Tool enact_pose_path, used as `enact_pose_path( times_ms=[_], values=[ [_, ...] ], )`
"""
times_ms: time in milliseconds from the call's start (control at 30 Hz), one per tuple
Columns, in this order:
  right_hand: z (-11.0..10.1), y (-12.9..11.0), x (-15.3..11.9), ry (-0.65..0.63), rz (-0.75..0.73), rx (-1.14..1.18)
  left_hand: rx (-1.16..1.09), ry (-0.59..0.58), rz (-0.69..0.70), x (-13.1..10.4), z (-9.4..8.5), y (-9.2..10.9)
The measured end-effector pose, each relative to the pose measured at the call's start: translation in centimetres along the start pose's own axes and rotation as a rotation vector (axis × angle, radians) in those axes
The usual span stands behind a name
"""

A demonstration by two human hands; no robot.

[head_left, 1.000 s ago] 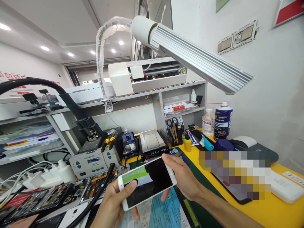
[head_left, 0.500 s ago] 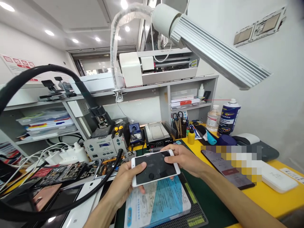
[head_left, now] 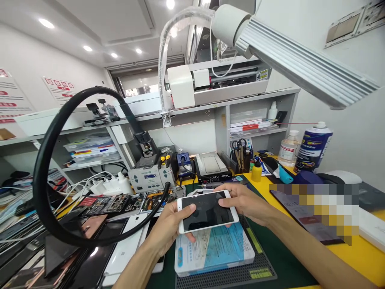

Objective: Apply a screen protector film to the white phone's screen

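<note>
A white-framed smartphone (head_left: 207, 214) with a dark screen is held sideways between both hands. My left hand (head_left: 174, 220) grips its left end, thumb on the glass and fingers curled underneath. At the right end, my right hand (head_left: 237, 200) has its thumb on the screen and its other fingers behind. Below the phone lies a blue and white box (head_left: 216, 253), resting on a dark perforated mat (head_left: 264, 265). The phone's back is hidden from view.
Left, a black hose (head_left: 39, 160) loops over phone parts and circuit boards (head_left: 108, 204). Behind stand a hot-air station (head_left: 150, 176) and a pen holder (head_left: 240, 156). On the right are a yellow bottle (head_left: 256, 171), a blue spray can (head_left: 313, 148) and another phone (head_left: 296, 208). A lamp (head_left: 300, 60) hangs overhead.
The view has turned left, so the whole scene sits further right in the picture. Both hands keep their hold on the phone, and its tilt has shifted slightly.
</note>
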State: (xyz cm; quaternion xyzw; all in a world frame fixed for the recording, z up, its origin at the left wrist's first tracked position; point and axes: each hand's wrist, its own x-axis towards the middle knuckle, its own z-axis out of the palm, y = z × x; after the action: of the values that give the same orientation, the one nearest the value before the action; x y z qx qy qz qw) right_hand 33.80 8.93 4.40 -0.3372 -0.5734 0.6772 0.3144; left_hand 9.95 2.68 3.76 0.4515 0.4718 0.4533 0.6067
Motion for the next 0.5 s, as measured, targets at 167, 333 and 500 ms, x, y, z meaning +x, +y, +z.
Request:
enact_pose_path(
  times_ms=[167, 333, 500],
  values=[
    [0.4, 0.1, 0.2, -0.005, 0.075, 0.003, 0.113, 0.0, 0.019, -1.8, -2.2, 0.6],
    [0.2, 0.2, 0.3, -0.03, 0.151, -0.005, 0.621, 0.056, 0.131, -3.6, -3.0, -0.2],
    [-0.5, 1.1, 0.8, -0.058, 0.209, -0.055, 1.099, 0.024, 0.258, -3.9, -3.7, -0.4]
  ],
)
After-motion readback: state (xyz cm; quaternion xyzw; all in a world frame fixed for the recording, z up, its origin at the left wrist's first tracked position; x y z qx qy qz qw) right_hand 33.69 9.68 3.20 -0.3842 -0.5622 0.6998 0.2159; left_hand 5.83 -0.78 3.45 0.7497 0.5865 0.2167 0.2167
